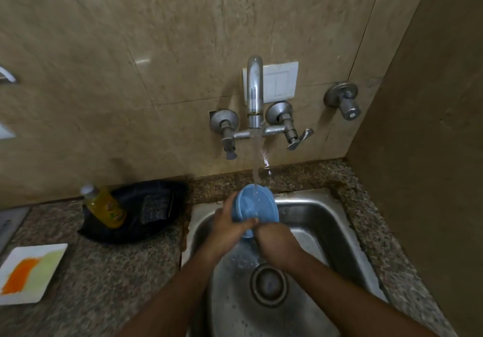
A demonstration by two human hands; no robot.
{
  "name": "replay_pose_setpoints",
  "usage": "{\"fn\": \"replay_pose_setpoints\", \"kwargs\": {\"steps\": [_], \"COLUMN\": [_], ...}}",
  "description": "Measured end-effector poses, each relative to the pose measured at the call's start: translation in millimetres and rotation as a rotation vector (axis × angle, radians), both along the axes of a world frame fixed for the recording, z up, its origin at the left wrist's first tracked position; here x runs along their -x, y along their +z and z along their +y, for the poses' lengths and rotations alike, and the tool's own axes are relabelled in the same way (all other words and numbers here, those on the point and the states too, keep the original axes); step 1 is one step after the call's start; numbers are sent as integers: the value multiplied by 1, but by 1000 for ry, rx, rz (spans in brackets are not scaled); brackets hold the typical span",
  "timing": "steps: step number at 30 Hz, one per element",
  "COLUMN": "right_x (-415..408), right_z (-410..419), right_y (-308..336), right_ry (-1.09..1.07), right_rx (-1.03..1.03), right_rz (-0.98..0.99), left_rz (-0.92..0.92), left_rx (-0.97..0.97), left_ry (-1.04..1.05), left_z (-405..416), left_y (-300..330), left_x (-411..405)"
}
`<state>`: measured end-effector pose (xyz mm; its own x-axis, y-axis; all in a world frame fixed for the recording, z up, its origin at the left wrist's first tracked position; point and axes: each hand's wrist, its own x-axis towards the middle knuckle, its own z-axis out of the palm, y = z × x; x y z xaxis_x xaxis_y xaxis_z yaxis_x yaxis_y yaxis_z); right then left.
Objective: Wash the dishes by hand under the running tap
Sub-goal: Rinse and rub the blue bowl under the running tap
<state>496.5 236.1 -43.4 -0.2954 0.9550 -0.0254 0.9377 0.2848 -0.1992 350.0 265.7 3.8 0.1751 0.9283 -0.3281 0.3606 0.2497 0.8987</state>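
both hands meet over the steel sink (324,219) and hold a round blue plastic lid (257,206) up under the tap. left hand (230,228) grips the lid's left edge, its thumb laid across the lower rim; right hand (278,241) curls round the bottom edge from below, fingers hidden behind the lid. the lid stands tilted on edge above the back of the basin, its hollow inner face turned toward the camera and slightly up, its top rim leaning toward the wall; being round, it has no long axis. a stream of water (256,161) falls from the chrome wall spout (254,91) and lands on the lid's upper inner face. the drain (269,284) lies in the basin floor, nearer the camera than the hands. on the speckled granite counter (109,271), left of the sink, a black tray (146,221) carries a yellow bottle (105,206) with a pale cap, leaning, and a dark scrub pad (155,207) beside it; the bottle's label is too blurred to read. a white square plate (28,274) smeared orange and pale green sits at the left edge, well apart from the sink.
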Motion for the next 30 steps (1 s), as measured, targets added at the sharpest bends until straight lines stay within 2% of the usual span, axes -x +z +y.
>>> {"fn": "replay_pose_setpoints", "kwargs": {"steps": [2, 4, 7, 8, 11, 12, 14, 16, 17, 19, 21, 22, 24, 26, 27, 29, 30], "right_x": [10, 25, 50, 51, 22, 16, 28, 48, 47, 24, 1, 5, 32, 47, 38, 6, -5], "right_z": [2, -4, -26, -34, -31, -27, -26, -36, -40, -41, -28, -24, -26, -35, -37, -30, -24], "right_y": [6, 8, 0, -6, -22, -21, -11, -1, -5, -19, -31, -28, -13, -8, -14, -26, -29], "right_ry": [-86, -158, -147, -107, 16, -18, -90, -25, 40, 152, 156, 102, 16, 63, 133, 243, 238], "right_rx": [119, 152, 161, 118, -70, -122, -118, 35, 76, -87, -277, -236, -46, 49, -7, -204, -238], "right_rz": [271, 500, 745, 727, 284, 219, 317, 553, 585, 367, 115, 99, 313, 476, 416, 140, 35], "left_rz": [-65, -55, 101, 93, 108, 114, 113, 100, 104, 153, 171, 169, 157, 165, 178, 211, 224], "left_rx": [18, 20, -85, -75, -45, -48, -66, -92, -101, -94, -76, -81, -103, -112, -113, -108, -100], "left_ry": [82, 208, 241, 252, 204, 163, 174, 211, 208, 137, 71, 72, 118, 144, 133, 85, 62], "left_z": [-15, -18, -8, -4, 4, 3, 4, 10, 13, 15, 13, 13, 21, 28, 29, 26, 24], "left_y": [-3, -6, -5, -2, 2, 1, 1, 0, 2, 5, 6, 6, 8, 11, 13, 13, 12], "left_x": [-11, -15, -9, -6, 4, 5, 5, 6, 7, 10, 9, 7, 5, 8, 11, 14, 14]}}
